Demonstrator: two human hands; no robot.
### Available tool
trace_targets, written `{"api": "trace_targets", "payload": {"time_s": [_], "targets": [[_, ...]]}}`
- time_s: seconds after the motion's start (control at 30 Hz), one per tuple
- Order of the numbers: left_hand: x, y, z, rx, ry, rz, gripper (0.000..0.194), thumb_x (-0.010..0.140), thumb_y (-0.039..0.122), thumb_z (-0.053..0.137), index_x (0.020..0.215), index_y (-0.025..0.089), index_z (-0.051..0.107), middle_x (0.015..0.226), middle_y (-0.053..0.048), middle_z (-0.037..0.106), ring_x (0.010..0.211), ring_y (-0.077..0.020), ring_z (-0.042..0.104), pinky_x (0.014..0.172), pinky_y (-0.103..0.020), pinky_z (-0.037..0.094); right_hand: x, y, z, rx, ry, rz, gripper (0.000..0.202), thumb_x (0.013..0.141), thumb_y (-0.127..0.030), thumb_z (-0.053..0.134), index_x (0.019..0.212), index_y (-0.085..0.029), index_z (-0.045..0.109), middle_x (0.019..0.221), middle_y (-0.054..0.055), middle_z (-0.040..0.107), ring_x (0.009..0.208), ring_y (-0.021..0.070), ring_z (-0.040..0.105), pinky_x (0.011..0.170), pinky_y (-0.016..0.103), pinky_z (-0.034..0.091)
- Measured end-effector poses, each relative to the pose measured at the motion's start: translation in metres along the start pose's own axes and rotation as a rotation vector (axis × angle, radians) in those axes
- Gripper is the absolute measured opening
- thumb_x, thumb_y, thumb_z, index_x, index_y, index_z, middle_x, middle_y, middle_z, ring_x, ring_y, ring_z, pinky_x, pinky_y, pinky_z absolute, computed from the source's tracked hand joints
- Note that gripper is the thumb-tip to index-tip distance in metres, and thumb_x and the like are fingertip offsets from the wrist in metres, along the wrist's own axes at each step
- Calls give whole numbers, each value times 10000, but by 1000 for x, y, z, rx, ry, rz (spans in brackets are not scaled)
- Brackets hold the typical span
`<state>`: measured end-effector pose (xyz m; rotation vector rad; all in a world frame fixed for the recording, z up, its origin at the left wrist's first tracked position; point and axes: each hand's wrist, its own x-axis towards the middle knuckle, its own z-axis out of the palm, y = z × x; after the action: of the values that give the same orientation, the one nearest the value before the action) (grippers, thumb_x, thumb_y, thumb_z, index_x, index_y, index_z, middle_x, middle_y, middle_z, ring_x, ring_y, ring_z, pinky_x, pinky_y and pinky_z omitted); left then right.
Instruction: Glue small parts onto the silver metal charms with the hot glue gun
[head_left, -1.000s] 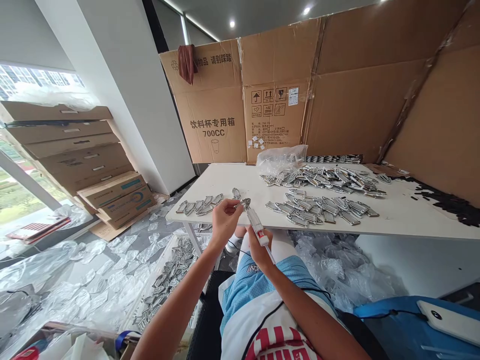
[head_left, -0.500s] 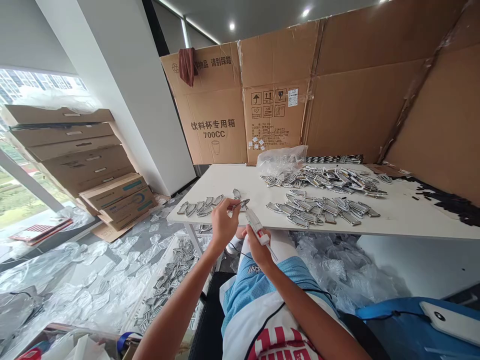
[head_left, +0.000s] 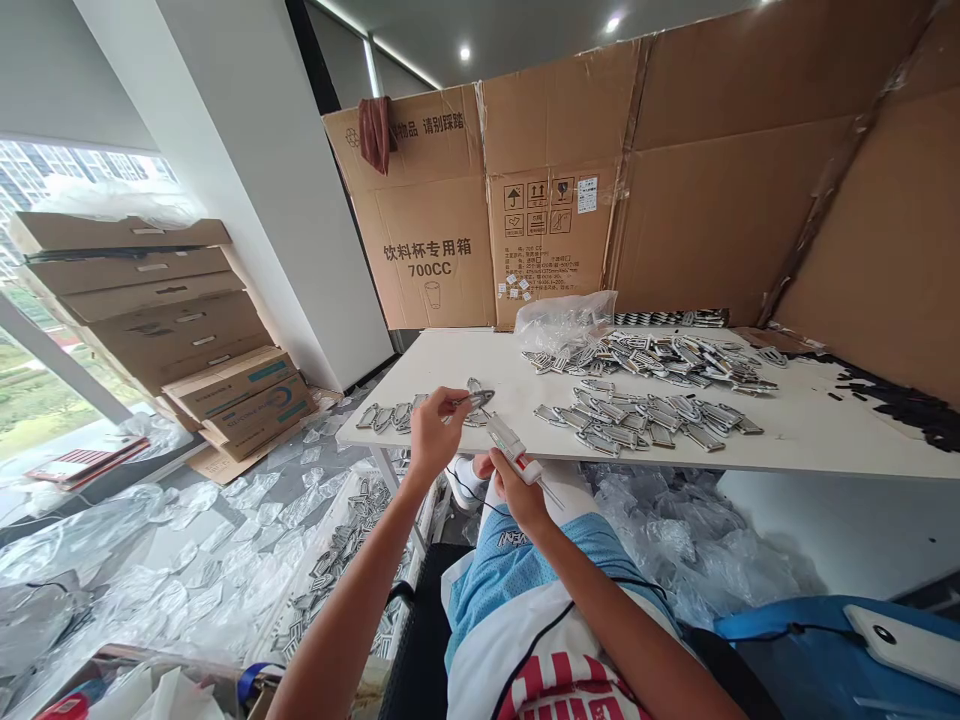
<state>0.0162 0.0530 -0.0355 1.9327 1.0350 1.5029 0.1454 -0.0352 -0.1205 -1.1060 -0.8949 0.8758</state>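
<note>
Between the fingertips of my left hand (head_left: 436, 432) is a small silver metal buckle (head_left: 481, 397), tilted above the table's left part. My right hand (head_left: 523, 492) grips a white syringe (head_left: 507, 440) with a red band. Its thin tip points up and left at the buckle; whether the two touch I cannot tell. A rod sticks out of the syringe's rear, past my right hand. Behind and left of my left hand, a row of similar buckles (head_left: 381, 417) lies along the table, partly covered by that hand.
On the white table (head_left: 450, 350), a near pile of buckles (head_left: 645, 415) and a far pile (head_left: 675, 360) lie to the right, beside a clear plastic bag (head_left: 562, 318). Black strips (head_left: 911, 405) lie far right. Cardboard (head_left: 555, 130) walls the back. More buckles (head_left: 337, 560) fill a floor container.
My left hand has shifted slightly left and up, turning the buckle so more of its face shows. The syringe has moved only slightly, still in my right hand.
</note>
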Motion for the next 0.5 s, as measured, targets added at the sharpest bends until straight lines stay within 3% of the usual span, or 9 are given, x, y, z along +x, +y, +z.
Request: {"api": "trace_targets", "payload": {"time_s": [0.07, 0.13, 0.3, 0.37, 0.5], "targets": [[4, -4, -3, -137, 62, -147, 251, 875, 411, 870, 1035, 223, 822, 1034, -88, 851, 926, -237, 788, 907, -393, 632, -1, 0, -1, -38, -32, -48, 604, 920, -752, 692, 708, -198, 810, 480, -32, 497, 464, 137, 396, 497, 309, 351], [8, -9, -8, -259, 122, -265, 384, 769, 432, 942, 1048, 204, 807, 1069, -104, 841, 981, -242, 789, 931, -390, 631, -2, 1, -1, -62, -45, -108, 571, 949, -709, 690, 699, -205, 791, 486, -39, 473, 491, 150, 429, 529, 314, 370], [14, -13, -16, -409, 176, -423, 626, 592, 371, 1024, 1130, 209, 749, 1063, -92, 823, 1005, -254, 792, 958, -415, 632, -4, 11, 0, -120, -75, -307, 494, 1037, -598, 662, 751, -209, 768, 691, 29, 682, 666, 197, 604, 681, 338, 445], [14, -9, -15, -446, 165, -435, 634, 586, 358, 1024, 1135, 210, 745, 1068, -83, 814, 999, -250, 791, 967, -423, 637, -4, 15, 0, -121, -39, -334, 477, 1050, -586, 664, 776, -210, 771, 748, 49, 734, 711, 219, 651, 719, 352, 470], [12, -1, -13, -496, 97, -437, 431, 629, 402, 995, 937, 193, 777, 978, -61, 790, 986, -229, 764, 1039, -416, 624, -2, 18, -1, -125, 73, -299, 464, 1043, -604, 679, 807, -215, 773, 741, 55, 759, 685, 238, 674, 694, 362, 483]]}}
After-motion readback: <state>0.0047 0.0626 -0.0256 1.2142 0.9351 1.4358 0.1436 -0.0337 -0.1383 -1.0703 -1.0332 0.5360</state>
